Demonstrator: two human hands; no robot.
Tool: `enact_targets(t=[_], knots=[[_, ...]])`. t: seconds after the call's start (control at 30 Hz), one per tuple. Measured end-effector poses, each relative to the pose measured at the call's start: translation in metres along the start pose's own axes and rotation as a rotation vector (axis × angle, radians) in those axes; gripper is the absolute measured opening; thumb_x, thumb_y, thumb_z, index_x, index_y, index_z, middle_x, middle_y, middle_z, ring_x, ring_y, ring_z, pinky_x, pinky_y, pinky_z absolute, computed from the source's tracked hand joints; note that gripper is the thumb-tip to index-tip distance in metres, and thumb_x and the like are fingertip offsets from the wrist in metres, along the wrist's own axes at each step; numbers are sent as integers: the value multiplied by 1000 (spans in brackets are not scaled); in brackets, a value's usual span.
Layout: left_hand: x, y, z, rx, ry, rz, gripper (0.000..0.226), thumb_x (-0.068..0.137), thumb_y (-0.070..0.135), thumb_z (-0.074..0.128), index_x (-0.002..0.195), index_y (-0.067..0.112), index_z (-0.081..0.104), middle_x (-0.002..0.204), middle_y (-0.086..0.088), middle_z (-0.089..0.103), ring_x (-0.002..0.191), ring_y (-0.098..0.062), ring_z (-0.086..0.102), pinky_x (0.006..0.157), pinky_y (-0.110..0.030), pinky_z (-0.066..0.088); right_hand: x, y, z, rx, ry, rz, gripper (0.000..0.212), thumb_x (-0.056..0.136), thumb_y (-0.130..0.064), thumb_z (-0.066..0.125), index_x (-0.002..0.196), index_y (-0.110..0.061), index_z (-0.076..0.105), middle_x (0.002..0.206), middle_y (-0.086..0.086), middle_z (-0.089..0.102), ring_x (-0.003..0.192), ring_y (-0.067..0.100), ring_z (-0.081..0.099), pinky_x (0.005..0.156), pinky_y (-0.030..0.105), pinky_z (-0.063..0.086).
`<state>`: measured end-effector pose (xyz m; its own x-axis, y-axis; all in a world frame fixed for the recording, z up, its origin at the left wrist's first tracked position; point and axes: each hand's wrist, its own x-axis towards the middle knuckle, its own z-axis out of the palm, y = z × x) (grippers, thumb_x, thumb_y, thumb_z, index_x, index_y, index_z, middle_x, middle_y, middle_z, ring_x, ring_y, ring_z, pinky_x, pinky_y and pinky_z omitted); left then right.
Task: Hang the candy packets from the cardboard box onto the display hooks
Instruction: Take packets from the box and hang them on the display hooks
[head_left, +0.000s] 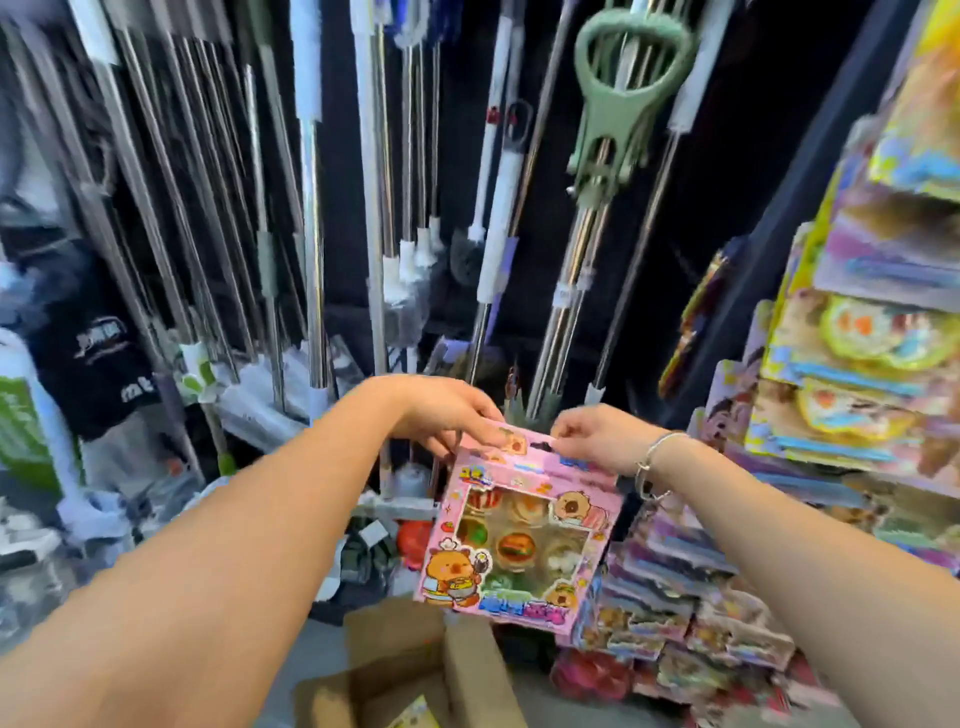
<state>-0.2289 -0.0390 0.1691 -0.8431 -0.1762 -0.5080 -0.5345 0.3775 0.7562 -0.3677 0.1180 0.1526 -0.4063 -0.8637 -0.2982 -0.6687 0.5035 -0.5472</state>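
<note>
A pink candy packet (519, 530) with a clear window and cartoon animals hangs in the air in front of me. My left hand (447, 415) pinches its top left corner. My right hand (597, 434), with a bracelet on the wrist, pinches its top right edge beside the hanging slot. The open cardboard box (467, 670) sits on the floor below the packet, and a yellow packet (415, 717) shows inside it. The hooks themselves are hidden behind hanging packets (862, 364) on the display at the right.
Rows of metal mop handles (311, 208) and a green mop frame (618, 104) hang straight ahead. Stacks of colourful packets (691, 613) fill the lower right. Bagged goods (104, 493) crowd the floor at the left.
</note>
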Motion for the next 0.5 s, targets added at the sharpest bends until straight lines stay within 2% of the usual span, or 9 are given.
enact_targets(t=[0.07, 0.1, 0.17, 0.23, 0.3, 0.4, 0.5], knots=[[-5, 51, -2, 156, 50, 80, 6, 89, 22, 62, 95, 23, 62, 86, 0, 60, 75, -12, 53, 72, -25, 43, -24, -12, -44, -40, 56, -29, 30, 92, -13, 53, 64, -22, 46, 64, -7, 46, 57, 4, 38, 45, 7, 33], [-8, 80, -3, 225, 86, 136, 3, 88, 22, 64, 90, 24, 63, 87, 0, 60, 78, -13, 53, 73, -26, 43, -35, -15, -69, -61, 97, -39, 31, 92, -14, 53, 64, -22, 45, 64, -7, 45, 57, 4, 38, 48, 9, 32], [-10, 124, -1, 341, 161, 263, 5, 87, 24, 65, 83, 25, 65, 85, 1, 61, 76, -10, 53, 72, -25, 42, -58, -17, -111, -100, 145, -33, 32, 93, -14, 53, 63, -23, 45, 62, -7, 44, 56, 6, 38, 50, 15, 33], [-15, 164, 0, 396, 198, 376, 4, 88, 26, 64, 87, 23, 67, 84, 2, 62, 77, -8, 53, 72, -20, 42, -78, -16, -149, -98, 175, -29, 33, 93, -14, 54, 62, -23, 47, 60, -6, 44, 57, 9, 39, 50, 22, 34], [-21, 208, 1, 392, 197, 463, 6, 90, 23, 62, 90, 20, 67, 81, 2, 60, 73, -7, 51, 63, -12, 40, -102, -15, -192, -80, 246, -31, 32, 91, -11, 55, 62, -24, 51, 61, -5, 47, 56, 8, 41, 51, 22, 34], [-27, 271, 4, 441, 229, 571, 10, 90, 23, 62, 81, 24, 67, 76, 6, 59, 69, -6, 48, 62, -21, 36, -137, -12, -252, -99, 313, -45, 30, 89, -5, 56, 67, -26, 55, 66, -5, 50, 60, 6, 42, 58, 21, 35], [-28, 338, 7, 483, 288, 661, 18, 90, 23, 62, 73, 24, 65, 64, 12, 55, 59, -3, 45, 59, -23, 32, -174, -12, -310, -113, 360, -53, 28, 91, -3, 52, 69, -20, 54, 57, -6, 48, 51, 4, 40, 49, 15, 32]])
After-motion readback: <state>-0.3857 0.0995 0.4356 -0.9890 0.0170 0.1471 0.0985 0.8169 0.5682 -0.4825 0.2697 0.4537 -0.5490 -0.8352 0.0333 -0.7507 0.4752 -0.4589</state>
